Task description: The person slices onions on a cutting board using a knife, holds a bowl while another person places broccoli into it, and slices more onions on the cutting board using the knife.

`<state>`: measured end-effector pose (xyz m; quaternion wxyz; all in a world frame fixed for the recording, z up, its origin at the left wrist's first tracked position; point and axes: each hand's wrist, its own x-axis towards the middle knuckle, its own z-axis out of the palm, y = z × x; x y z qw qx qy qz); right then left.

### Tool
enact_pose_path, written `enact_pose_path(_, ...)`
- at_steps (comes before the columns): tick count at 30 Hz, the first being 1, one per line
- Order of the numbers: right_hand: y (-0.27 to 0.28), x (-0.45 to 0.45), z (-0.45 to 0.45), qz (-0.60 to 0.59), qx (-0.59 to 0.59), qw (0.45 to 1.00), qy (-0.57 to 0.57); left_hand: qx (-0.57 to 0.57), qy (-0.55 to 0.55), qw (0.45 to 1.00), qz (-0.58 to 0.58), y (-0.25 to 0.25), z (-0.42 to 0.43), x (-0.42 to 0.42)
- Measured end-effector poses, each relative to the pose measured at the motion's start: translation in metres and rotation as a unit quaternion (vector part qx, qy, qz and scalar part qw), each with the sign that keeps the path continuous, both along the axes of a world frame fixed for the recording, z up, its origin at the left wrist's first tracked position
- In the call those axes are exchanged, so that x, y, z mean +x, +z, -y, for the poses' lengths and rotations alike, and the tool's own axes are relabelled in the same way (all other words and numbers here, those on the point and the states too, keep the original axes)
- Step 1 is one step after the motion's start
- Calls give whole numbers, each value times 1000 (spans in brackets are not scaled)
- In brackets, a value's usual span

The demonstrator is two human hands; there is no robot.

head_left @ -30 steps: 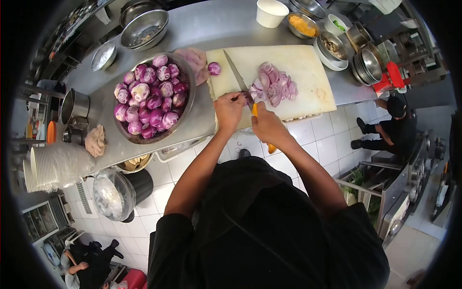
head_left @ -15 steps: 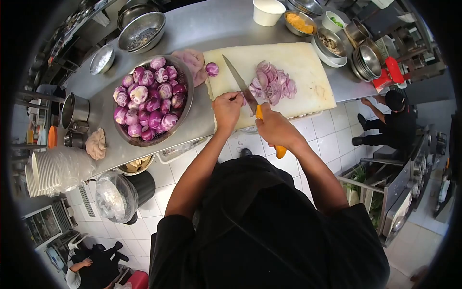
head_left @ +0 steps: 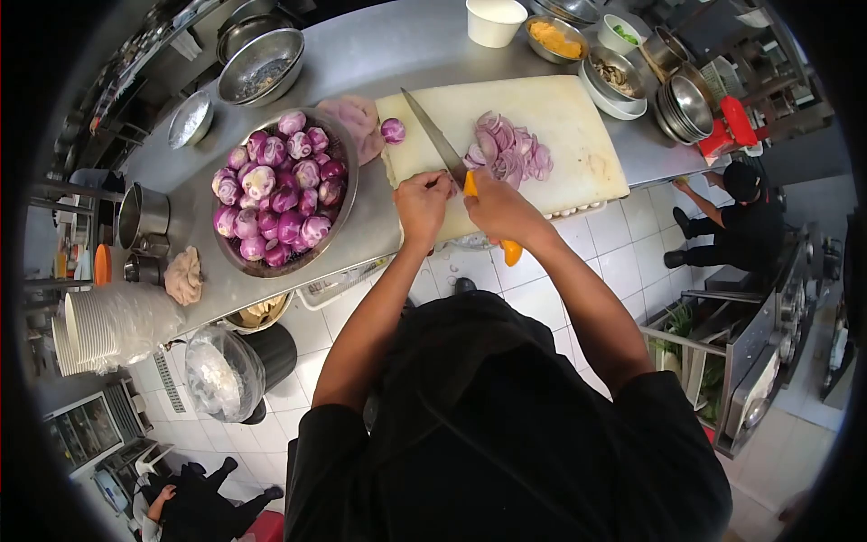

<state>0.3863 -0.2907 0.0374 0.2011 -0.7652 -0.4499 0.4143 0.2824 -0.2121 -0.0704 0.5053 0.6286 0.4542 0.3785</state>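
My right hand [head_left: 506, 212] grips the orange handle of a long kitchen knife [head_left: 433, 131], its blade slanting up and left over the white cutting board [head_left: 569, 99]. Close to the blade, my left hand [head_left: 423, 208] has its fingers pinched together at the board's near edge. Whatever they hold is hidden by the fingers and the blade. Sliced red onion [head_left: 510, 149] lies in a loose pile right of the knife. One whole peeled red onion [head_left: 393, 131] rests at the board's left edge. A large metal bowl [head_left: 348, 135] full of peeled red onions stands further left.
Pinkish cloths [head_left: 352, 122] lie behind the onion bowl. Bowls of orange food [head_left: 555, 41] and dark pieces [head_left: 616, 77], plus a white tub [head_left: 495, 23], stand at the back. Stacked white containers [head_left: 99, 325] are at left. A co-worker [head_left: 745, 217] stands at right; another person [head_left: 199, 501] is lower left.
The knife and my right hand have shifted slightly left and up, closer to my left hand. The sliced pile looks much the same. The view has tilted slightly.
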Motion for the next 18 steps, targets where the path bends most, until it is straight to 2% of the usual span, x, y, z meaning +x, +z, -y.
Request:
enact_pose_path(11,9,-14,17,14,-31,999,-6,15,0,1000,-17,-2,-2,1)
enact_pose_path(18,-40,-13,10,28,28,999,-11,-2,15,1000,5,-1,-2,1)
